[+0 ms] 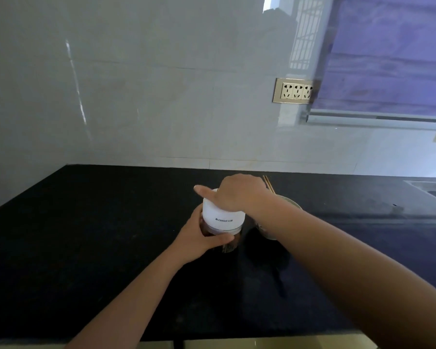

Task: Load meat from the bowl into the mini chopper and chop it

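The mini chopper (223, 219) stands on the black counter (86, 222), its white motor head seated on a clear cup with dark contents at the bottom. My left hand (202, 238) wraps around the clear cup from the left and front. My right hand (239, 195) lies palm down on top of the white head, thumb pointing left. Just right of the chopper, the bowl (291, 202) is mostly hidden behind my right forearm; its inside cannot be seen. A pair of wooden chopsticks (268, 183) rests on the bowl's far rim.
A tiled wall with a socket strip (293, 91) rises behind the counter. A window with a purple blind (388, 59) is at the upper right. A sink edge (428, 188) shows at the far right. The counter's front edge runs along the bottom.
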The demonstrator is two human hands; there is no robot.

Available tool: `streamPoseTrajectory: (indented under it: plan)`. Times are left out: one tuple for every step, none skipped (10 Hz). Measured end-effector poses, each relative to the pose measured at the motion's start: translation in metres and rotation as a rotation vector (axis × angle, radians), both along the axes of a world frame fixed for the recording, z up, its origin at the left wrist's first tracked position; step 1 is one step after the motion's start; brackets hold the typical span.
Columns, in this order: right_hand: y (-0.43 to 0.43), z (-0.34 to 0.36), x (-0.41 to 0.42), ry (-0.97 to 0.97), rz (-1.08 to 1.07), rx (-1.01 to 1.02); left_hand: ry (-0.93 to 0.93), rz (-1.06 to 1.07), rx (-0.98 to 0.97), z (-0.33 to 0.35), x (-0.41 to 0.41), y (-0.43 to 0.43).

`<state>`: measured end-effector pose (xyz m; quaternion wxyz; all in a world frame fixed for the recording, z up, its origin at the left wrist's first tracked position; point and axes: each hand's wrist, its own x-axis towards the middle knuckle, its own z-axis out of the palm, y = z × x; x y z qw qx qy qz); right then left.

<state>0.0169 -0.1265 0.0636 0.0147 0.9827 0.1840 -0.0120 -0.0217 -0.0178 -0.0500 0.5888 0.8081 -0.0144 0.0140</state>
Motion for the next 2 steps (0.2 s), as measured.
streamPoseTrajectory:
  plan:
    - [-0.016,0.005,0.009,0.077,0.031,0.142,0.009,0.045,-0.112,0.004,0.002,0.012]
    - [-0.031,0.005,0.013,0.183,0.018,0.459,-0.032,0.138,-0.128,0.017,0.004,0.02]
